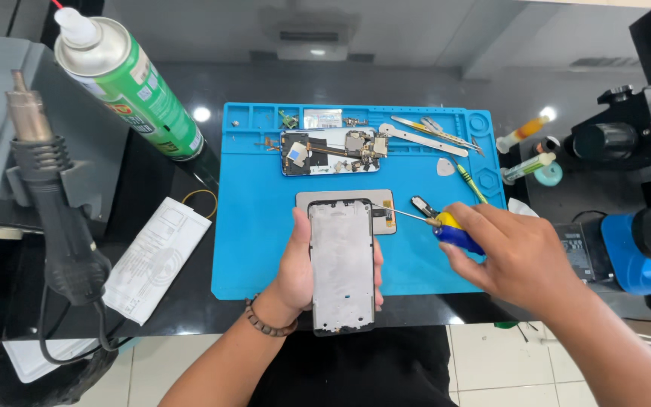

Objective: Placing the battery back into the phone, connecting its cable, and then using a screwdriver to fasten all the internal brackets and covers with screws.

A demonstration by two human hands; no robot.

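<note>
The left hand [295, 271] is wrapping its fingers [377, 275] around a phone frame [342, 264], gripping it by its long edges with the thumb on the near-left side, and holding it upright above the near edge of the blue mat [258, 226]. A beaded bracelet [265, 322] is sitting on that wrist. The right hand [518, 252] is closing its fingers [470, 218] on the blue and yellow handle of a screwdriver [435, 222], whose thin shaft is reaching leftward so that its tip is meeting the frame's top right corner.

Just beyond the left fingers, a grey phone panel [340, 197] is lying flat on the mat, partly hidden behind the held frame. Just past the screwdriver's shaft, a small black part [421, 205] is resting on the mat. Farther out, an opened phone body [329, 152] with exposed boards is lying near the mat's far side, with tweezers and flat pry tools [423, 136] to its right, a white pick [445, 167] and a green and yellow screwdriver [470, 181] nearer the right fingers.

Well to the left of the left hand, a printed paper sheet [156, 260] is lying on the dark surface [205, 301], a heat gun [50, 196] is hanging in a holder, and a green spray can [126, 79] is looming close to the camera. Beyond the right hand, small glue bottles [525, 151] and a blue and black device [642, 249] are standing.
</note>
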